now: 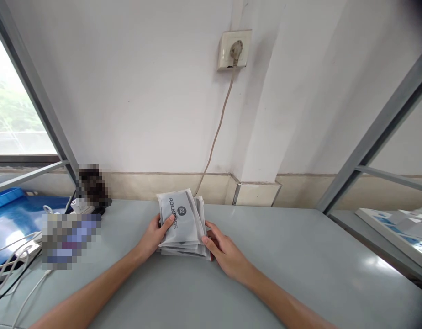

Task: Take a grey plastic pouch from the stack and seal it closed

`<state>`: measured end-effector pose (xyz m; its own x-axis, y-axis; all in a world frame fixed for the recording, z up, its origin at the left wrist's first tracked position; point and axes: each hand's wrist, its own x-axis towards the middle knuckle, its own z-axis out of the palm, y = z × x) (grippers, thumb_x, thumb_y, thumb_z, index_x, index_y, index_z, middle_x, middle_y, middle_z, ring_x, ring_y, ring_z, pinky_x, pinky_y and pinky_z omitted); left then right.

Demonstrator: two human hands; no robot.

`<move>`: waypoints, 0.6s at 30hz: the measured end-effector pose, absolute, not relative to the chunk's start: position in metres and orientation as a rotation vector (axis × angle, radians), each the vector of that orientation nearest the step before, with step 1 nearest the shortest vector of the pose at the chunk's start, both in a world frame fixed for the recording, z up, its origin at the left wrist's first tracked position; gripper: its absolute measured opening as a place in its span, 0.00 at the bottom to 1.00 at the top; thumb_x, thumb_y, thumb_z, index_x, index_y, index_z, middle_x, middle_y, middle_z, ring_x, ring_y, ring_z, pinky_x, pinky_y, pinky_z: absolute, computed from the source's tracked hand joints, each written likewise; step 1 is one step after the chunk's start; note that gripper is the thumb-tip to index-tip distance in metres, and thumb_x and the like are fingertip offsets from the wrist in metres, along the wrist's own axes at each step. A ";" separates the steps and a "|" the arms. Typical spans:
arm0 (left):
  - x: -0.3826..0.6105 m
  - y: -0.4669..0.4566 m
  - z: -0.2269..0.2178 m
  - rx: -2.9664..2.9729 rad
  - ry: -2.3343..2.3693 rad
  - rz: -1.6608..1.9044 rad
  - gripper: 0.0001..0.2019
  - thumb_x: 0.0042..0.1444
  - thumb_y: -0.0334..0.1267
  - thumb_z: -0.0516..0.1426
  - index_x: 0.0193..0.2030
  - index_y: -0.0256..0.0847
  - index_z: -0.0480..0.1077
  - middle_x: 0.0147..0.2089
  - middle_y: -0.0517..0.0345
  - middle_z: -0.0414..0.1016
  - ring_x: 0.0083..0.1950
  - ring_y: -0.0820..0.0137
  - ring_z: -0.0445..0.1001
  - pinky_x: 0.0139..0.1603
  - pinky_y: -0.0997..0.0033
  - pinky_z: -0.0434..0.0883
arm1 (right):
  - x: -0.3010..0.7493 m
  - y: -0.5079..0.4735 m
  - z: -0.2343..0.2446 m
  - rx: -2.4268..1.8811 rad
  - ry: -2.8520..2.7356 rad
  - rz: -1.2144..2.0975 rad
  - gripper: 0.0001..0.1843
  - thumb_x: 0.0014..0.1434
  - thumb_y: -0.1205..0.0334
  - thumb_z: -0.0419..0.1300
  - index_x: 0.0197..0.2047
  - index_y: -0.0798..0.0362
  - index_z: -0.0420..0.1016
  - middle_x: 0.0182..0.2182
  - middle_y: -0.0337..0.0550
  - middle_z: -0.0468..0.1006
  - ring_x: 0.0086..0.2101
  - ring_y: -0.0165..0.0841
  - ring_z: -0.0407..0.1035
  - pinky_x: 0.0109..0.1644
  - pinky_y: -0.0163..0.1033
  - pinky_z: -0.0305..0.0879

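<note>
A stack of frosted plastic packaging bags [184,219] rests on the grey table in front of me, its top bag printed "ROCKBROS" with a round logo. My left hand [158,234] grips the stack's left side, thumb pressed on the top bag and fingers mostly hidden behind the edge. At the right side, my right hand [222,246] holds the edges of the bags between thumb and curled fingers. A small red bit shows at the lower right corner of the stack, beside the right thumb. The contents of the bags cannot be made out.
A blurred-out item [71,240] and white cables [17,265] lie at the left, beside a blue surface. A wall socket [234,49] has a plugged-in cord running down behind the table [286,256]. Grey metal frame bars [375,132] flank both sides. White power strips [396,228] lie at the far right.
</note>
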<state>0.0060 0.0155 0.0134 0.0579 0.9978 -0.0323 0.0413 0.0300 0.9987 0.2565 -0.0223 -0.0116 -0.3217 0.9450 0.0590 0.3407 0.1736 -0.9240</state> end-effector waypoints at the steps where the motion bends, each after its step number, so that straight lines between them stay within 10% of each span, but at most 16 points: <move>1: 0.006 0.013 0.015 1.238 1.199 1.127 0.36 0.52 0.65 0.66 0.55 0.37 0.74 0.59 0.42 0.81 0.62 0.46 0.77 0.63 0.51 0.75 | 0.257 -0.023 -0.010 -1.225 -1.779 1.126 0.37 0.71 0.34 0.48 0.73 0.47 0.58 0.40 0.43 0.77 0.30 0.35 0.71 0.32 0.41 0.69; 9: 0.007 0.002 0.009 1.238 0.944 1.046 0.33 0.53 0.55 0.70 0.59 0.39 0.70 0.64 0.39 0.76 0.65 0.47 0.75 0.62 0.49 0.75 | 0.257 -0.025 -0.004 -1.100 -1.830 1.022 0.35 0.72 0.38 0.50 0.75 0.41 0.55 0.54 0.47 0.79 0.51 0.45 0.74 0.56 0.52 0.74; 18: 0.006 -0.008 -0.002 1.594 1.005 1.164 0.38 0.51 0.45 0.73 0.64 0.46 0.59 0.64 0.46 0.73 0.65 0.48 0.72 0.63 0.49 0.74 | 0.258 -0.021 -0.014 -0.989 -1.880 0.932 0.49 0.70 0.42 0.58 0.80 0.47 0.32 0.75 0.54 0.54 0.70 0.48 0.56 0.73 0.58 0.56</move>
<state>0.0063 -0.0082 -0.0024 0.2286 0.9428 0.2425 0.1024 -0.2710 0.9571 0.2584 -0.0215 -0.0136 -0.3755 0.8749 0.3057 0.2864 0.4233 -0.8595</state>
